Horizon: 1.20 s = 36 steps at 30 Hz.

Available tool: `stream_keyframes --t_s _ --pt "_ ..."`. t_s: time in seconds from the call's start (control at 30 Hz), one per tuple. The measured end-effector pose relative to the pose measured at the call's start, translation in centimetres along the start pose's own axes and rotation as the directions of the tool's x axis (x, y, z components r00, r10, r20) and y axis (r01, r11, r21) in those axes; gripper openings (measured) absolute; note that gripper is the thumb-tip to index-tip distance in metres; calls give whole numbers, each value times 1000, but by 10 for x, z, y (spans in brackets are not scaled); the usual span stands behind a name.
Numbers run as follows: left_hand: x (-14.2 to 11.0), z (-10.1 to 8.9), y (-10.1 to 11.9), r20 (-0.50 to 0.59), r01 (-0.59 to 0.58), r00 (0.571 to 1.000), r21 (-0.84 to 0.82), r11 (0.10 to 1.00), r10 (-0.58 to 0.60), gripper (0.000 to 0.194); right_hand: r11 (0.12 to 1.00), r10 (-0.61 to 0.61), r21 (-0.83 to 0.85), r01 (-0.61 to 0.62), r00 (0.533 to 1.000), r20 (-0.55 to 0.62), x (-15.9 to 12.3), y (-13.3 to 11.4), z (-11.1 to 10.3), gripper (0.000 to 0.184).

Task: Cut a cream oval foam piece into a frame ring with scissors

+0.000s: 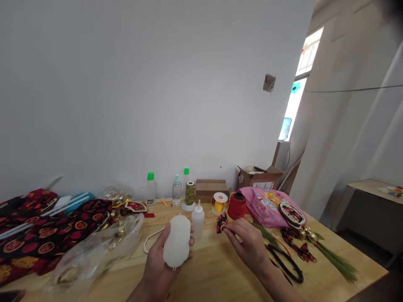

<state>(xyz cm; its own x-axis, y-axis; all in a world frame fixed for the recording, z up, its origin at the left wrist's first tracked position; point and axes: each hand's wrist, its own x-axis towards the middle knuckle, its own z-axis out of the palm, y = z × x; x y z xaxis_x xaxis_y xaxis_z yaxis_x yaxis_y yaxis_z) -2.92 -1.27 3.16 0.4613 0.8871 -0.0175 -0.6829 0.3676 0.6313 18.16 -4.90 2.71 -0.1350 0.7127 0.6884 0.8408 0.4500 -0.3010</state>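
Note:
My left hand is wrapped round a cream, lobed oval pendant blank with a small loop at each end, its flat face towards me. To its right, my right hand pinches the edge of a small dark fabric piece with a red and gold print. The two held things are apart. Just behind the blank stands a white squeeze bottle with a nozzle. Under my right forearm lie black-handled scissors, partly hidden. A white loop lies left of my left hand.
Printed fabric and a clear plastic bag cover the table's left side. Along the wall stand green-capped bottles, thread spools and cardboard boxes. At right are a pink bag and a tasselled ornament.

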Motion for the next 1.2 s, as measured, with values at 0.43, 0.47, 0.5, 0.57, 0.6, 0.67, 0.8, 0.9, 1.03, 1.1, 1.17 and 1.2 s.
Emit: stream_keyframes --t_s 0.43,0.47,0.5,0.57,0.6,0.67,0.8,0.9,1.03,1.1,1.17,1.2 --pt "3 -3 -5 -6 -44 999 49 998 44 32 879 228 415 -234 972 64 50 -7 29 32" --pt "5 -6 -5 -30 -41 999 49 998 43 30 827 235 495 -267 964 126 52 -8 37 45" --pt "6 -7 -6 -55 -40 998 46 998 42 29 781 240 549 -298 955 176 52 -8 46 52" --pt "8 -9 -7 -103 -37 994 42 998 41 29 766 269 558 -319 948 173 46 -6 65 59" --pt "9 -8 -7 -120 -39 992 38 999 43 29 770 272 548 -327 945 181 42 -5 74 59" --pt "9 -6 -7 -139 -32 990 26 999 35 30 769 258 539 -344 938 232 34 -3 89 51" --pt "10 -1 -6 -205 19 979 0 1000 -19 31 730 318 592 -343 936 150 29 -5 89 36" --pt "14 -2 -8 -307 34 951 -21 999 -39 31 683 442 678 -273 893 -87 31 -8 67 44" --pt "20 -8 -22 -325 100 940 -20 995 -101 41 578 463 782 -232 883 -80 28 -4 39 43" --pt "19 -8 -29 -302 142 944 5 990 -134 43 532 476 797 -285 879 -4 25 0 36 41" --pt "17 -6 -33 -258 149 957 47 988 -132 42 483 498 801 -353 863 81 25 3 41 39" --pt "15 -4 -34 -232 134 966 76 988 -113 41 467 506 796 -384 855 115 25 3 45 38"
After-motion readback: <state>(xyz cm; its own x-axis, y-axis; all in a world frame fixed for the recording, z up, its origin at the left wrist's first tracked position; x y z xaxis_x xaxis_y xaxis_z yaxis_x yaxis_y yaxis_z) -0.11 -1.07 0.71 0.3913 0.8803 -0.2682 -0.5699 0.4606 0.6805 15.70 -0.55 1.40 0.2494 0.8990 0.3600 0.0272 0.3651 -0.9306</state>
